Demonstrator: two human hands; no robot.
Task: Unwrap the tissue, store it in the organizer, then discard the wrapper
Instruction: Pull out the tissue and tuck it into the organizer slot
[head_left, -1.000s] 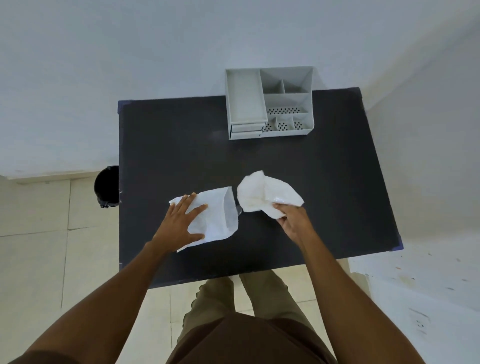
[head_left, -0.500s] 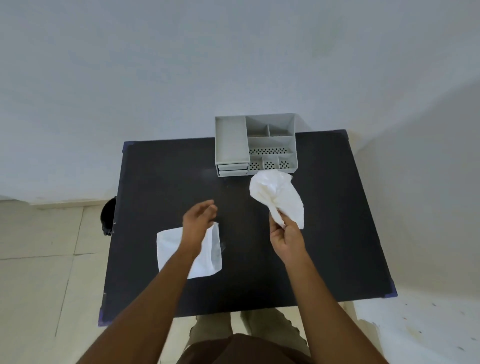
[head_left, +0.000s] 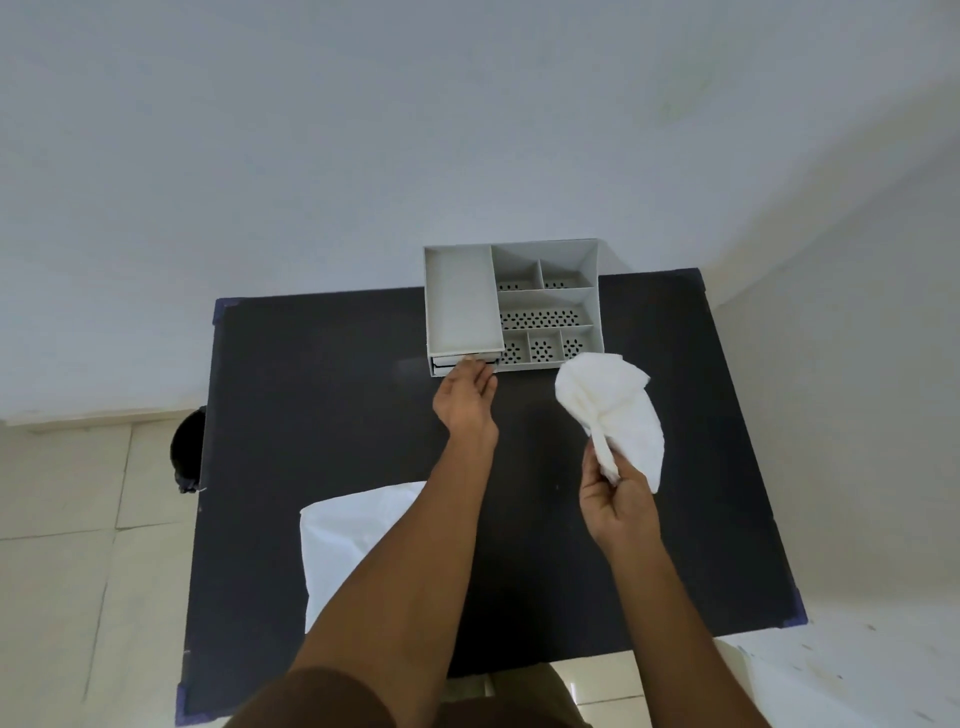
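Observation:
A crumpled white tissue (head_left: 613, 405) hangs in the air, pinched at its lower end by my right hand (head_left: 618, 506), in front of the organizer's right side. The grey organizer (head_left: 462, 306) stands at the table's far edge, with a flat tray on the left, several perforated compartments on the right and small drawers under the tray. My left hand (head_left: 465, 402) reaches forward with its fingertips touching the drawer front; whether it grips the drawer is unclear. The flat white wrapper (head_left: 348, 540) lies on the table near me, partly hidden under my left forearm.
The black table (head_left: 322, 395) stands against a white wall, with another wall close on the right. A black bin (head_left: 187, 447) sits on the tiled floor beside the table's left edge.
My left hand has left the wrapper and reached forward to the organizer's drawer front. My right hand has lifted the tissue off the table and carried it toward the organizer.

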